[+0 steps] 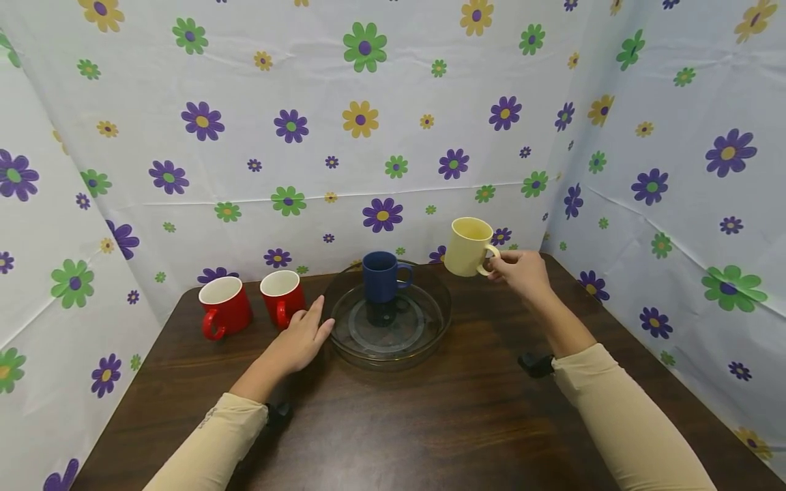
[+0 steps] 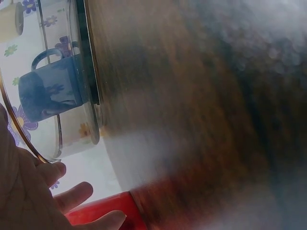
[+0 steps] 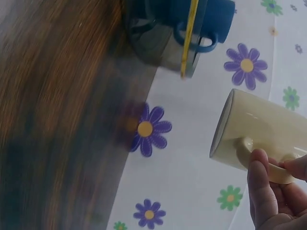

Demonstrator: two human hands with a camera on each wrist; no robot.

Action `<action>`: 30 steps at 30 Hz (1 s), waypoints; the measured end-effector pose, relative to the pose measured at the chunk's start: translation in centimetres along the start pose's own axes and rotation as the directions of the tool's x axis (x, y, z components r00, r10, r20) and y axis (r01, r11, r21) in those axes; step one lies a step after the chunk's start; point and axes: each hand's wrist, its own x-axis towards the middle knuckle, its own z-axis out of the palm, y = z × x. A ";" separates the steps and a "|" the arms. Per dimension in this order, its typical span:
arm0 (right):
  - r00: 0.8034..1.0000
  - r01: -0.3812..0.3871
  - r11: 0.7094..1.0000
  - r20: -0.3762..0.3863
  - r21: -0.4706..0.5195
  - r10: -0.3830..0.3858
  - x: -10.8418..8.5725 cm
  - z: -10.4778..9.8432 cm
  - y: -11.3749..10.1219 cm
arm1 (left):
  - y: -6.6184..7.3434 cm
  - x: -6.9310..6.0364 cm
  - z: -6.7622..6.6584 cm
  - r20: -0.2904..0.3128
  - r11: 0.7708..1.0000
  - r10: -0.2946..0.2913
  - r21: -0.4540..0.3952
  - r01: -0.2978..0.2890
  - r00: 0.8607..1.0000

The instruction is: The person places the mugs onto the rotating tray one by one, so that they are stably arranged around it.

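A yellow mug hangs above the table, right of a round glass tray; my right hand pinches its handle. In the right wrist view the fingers hold the handle of the yellow mug. A blue mug stands upright inside the tray. My left hand is at the tray's left edge with its fingers extended, beside a red mug. In the left wrist view the left hand is near the glass rim, with the blue mug behind the glass.
Another red mug stands at the left of the brown table, its handle toward the front. A flowered white cloth hangs behind the table and along both sides.
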 end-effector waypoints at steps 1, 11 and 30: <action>1.000 -0.001 1.000 0.003 0.008 0.001 -0.1 0.2 -0.1 | 0.0 0.0 0.0 0.000 1.000 0.000 0.001 0.000 1.000; 0.999 0.027 1.000 0.042 0.009 -0.028 -0.9 2.2 -1.2 | -0.2 0.2 -0.2 0.005 1.000 -0.008 -0.002 0.008 1.000; 0.994 0.024 0.999 0.106 0.046 -0.029 -1.9 6.4 -1.5 | -0.2 0.2 -0.2 0.022 1.000 -0.010 0.010 0.010 1.000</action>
